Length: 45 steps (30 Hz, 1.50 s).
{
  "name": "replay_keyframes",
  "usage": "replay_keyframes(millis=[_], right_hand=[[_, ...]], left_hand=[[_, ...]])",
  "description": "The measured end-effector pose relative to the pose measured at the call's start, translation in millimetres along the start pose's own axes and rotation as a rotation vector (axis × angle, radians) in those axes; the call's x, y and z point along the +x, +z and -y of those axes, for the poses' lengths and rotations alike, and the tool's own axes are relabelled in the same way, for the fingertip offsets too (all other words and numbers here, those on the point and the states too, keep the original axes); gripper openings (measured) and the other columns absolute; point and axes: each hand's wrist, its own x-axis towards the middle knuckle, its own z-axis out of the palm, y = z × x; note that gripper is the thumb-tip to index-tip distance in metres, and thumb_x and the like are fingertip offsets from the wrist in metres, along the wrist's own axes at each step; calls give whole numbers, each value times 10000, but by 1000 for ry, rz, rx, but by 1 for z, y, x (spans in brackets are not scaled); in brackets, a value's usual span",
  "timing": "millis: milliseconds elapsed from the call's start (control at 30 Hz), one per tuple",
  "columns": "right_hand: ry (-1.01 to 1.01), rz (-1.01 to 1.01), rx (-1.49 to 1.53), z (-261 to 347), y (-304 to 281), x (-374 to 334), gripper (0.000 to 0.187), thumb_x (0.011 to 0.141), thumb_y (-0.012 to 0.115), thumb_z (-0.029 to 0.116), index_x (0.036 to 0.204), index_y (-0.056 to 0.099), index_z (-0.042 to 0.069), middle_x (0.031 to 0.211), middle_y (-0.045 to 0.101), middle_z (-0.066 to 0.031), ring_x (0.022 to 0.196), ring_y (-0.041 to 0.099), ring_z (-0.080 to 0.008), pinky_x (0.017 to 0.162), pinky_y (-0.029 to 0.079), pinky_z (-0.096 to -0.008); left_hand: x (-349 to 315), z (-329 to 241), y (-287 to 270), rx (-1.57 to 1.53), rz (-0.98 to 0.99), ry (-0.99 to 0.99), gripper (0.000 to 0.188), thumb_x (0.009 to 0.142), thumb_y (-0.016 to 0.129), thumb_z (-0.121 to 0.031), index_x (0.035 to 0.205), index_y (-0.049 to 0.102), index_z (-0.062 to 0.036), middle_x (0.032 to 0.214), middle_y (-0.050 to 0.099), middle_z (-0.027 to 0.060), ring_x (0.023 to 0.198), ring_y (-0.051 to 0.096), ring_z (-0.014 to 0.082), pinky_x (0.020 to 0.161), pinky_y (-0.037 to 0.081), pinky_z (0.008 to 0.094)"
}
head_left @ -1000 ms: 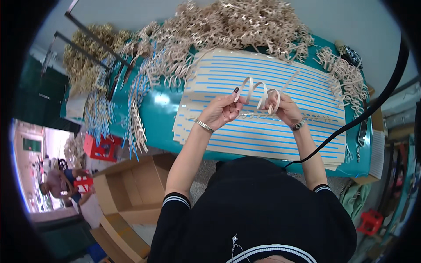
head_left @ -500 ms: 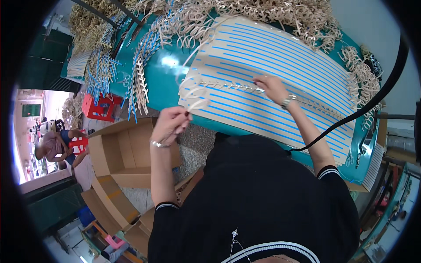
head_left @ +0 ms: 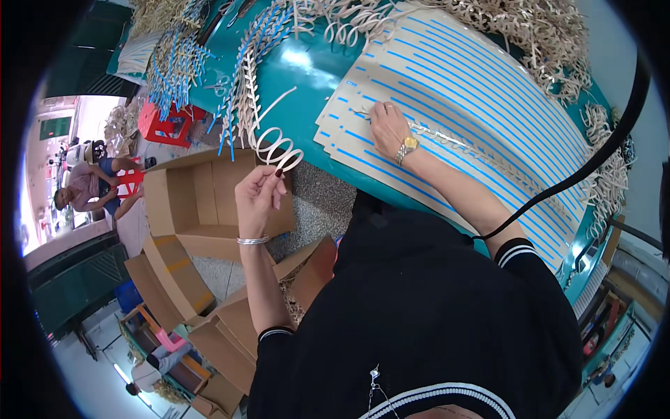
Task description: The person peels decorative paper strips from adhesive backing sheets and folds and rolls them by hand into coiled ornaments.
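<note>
My left hand [head_left: 259, 192] is off the table's near left edge, pinching a pale curled strip [head_left: 279, 145] between thumb and fingers. The strip's loops rise above the fingertips, and its free end reaches up over the green table. On the beige sheet with blue lines [head_left: 474, 87], my right hand [head_left: 391, 133] rests with bent fingers over the left end of a braided, leaf-like strip [head_left: 436, 133]. A small piece of that strip pokes out left of the fingers, while the rest runs right across the sheet. The fingertips' exact grip is partly hidden.
A green table [head_left: 307, 91] carries piles of curled beige strips [head_left: 537, 35] and blue-and-beige braided strips [head_left: 255, 42]. Small scissors [head_left: 220, 85] lie at the left. Below are open cardboard boxes [head_left: 202, 202] and a red stool [head_left: 164, 126]. A black cable [head_left: 593, 164] arcs over the right side.
My right hand has moved left along the braided strip to its left end. My left hand is slightly farther left; the curled strip has swung away from the sheet.
</note>
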Motion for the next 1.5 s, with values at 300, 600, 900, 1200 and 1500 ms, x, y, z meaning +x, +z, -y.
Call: replay_keyframes(millis=[300, 600, 900, 1200, 1500], right_hand=[[26, -76, 9, -9, -21, -11, 237, 682, 563, 95, 882, 554, -32, 842, 564, -145, 782, 563, -271, 670, 460, -335], [678, -20, 1381, -56, -152, -56, 227, 887, 468, 107, 1083, 509, -1, 749, 608, -60, 619, 555, -66, 546, 446, -195], [615, 253, 1247, -42, -170, -84, 310, 878, 487, 115, 1167, 499, 3, 650, 590, -25, 567, 558, -51, 489, 430, -180], [510, 443, 1208, -31, -109, -81, 166, 859, 545, 137, 938, 603, 3, 662, 635, -50, 528, 572, -65, 473, 446, -205], [435, 349, 1114, -9, -118, -65, 220, 848, 538, 105, 1043, 523, 5, 663, 635, -82, 574, 624, -99, 490, 474, -224]], left_hand=[[44, -4, 19, 198, 175, 138, 123, 871, 456, -12, 877, 569, 35, 590, 547, 29, 394, 434, 36, 341, 297, 170], [87, -32, 101, 351, 584, 231, 128, 835, 482, -8, 824, 605, 25, 549, 534, 14, 417, 459, 53, 384, 360, 196], [119, 21, 180, 85, 1096, -166, 132, 861, 509, -85, 783, 571, 3, 578, 577, 56, 397, 504, 83, 342, 335, 204], [98, 78, 160, -516, 702, -732, 121, 827, 558, -16, 936, 537, 34, 823, 608, 117, 674, 615, 120, 531, 507, 170], [64, 96, 146, -608, 461, -582, 165, 833, 543, -18, 979, 529, 59, 843, 603, 117, 683, 625, 160, 578, 538, 238]])
